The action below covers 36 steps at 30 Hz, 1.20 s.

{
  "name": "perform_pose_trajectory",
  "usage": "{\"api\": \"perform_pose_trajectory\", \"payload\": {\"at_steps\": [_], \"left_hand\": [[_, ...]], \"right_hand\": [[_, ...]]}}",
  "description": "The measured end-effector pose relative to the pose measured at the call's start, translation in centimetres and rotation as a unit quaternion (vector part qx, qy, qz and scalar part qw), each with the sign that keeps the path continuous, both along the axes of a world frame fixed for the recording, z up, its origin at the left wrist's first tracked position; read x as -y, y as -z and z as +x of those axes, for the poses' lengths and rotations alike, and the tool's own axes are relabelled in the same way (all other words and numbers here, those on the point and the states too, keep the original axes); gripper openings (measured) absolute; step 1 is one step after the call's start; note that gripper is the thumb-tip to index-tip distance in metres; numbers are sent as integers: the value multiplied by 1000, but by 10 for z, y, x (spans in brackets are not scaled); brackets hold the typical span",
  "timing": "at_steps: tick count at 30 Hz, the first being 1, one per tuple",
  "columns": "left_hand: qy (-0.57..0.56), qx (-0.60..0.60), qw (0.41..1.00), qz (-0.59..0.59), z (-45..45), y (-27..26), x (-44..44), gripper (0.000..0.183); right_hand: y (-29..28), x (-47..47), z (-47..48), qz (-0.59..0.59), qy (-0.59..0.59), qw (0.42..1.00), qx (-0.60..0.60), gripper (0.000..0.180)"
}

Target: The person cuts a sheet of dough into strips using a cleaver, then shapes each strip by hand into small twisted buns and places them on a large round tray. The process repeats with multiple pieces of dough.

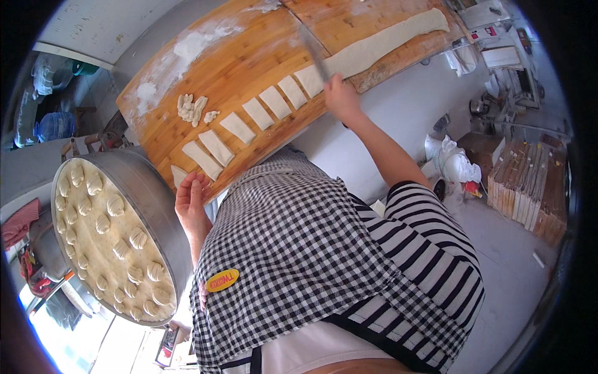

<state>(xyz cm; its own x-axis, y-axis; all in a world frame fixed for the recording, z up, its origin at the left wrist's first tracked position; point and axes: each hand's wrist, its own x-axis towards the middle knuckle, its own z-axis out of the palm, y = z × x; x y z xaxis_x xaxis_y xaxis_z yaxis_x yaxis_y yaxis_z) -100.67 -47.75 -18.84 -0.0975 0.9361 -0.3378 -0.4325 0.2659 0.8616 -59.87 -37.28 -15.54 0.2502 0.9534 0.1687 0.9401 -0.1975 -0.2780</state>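
My right hand (342, 100) is closed round the handle end of a knife (314, 51), whose blurred blade stands at the near end of a long flattened dough strip (383, 45). Several cut dough pieces (237, 127) lie in a row along the front edge of the wooden board (210, 79). My left hand (192, 189), fingers bent and thumb close to them, is beside a small pointed dough piece (178, 175) at the board's left end; whether it holds anything cannot be told. Dough scraps (191, 110) lie farther back on the board.
A large round metal steamer (159, 187) with shaped dough rolls (115, 204) stands at the left, close to my left arm. White flour (187, 46) is spread along the board's back. Wooden boards (523, 182) and a white sack (448, 159) are at the right.
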Motion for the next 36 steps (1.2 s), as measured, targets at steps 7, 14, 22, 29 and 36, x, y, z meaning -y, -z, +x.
{"api": "perform_pose_trajectory", "payload": {"at_steps": [7,14,22,29,36], "left_hand": [[-7,-4,1000,-20,3,1,3,23],[-6,10,1000,-17,9,-2,3,23],[6,-10,999,-34,12,-14,-2,23],[22,-29,999,-17,13,-20,-7,24],[28,-35,999,-14,14,-17,-9,23]], "right_hand": [[-20,-13,12,-34,-36,998,24,31],[-24,-25,22,-80,-32,992,88,30],[-52,-14,26,2,16,1000,11,35],[-75,-38,48,-23,-5,999,24,33],[-53,-26,64,-81,30,993,80,34]]}}
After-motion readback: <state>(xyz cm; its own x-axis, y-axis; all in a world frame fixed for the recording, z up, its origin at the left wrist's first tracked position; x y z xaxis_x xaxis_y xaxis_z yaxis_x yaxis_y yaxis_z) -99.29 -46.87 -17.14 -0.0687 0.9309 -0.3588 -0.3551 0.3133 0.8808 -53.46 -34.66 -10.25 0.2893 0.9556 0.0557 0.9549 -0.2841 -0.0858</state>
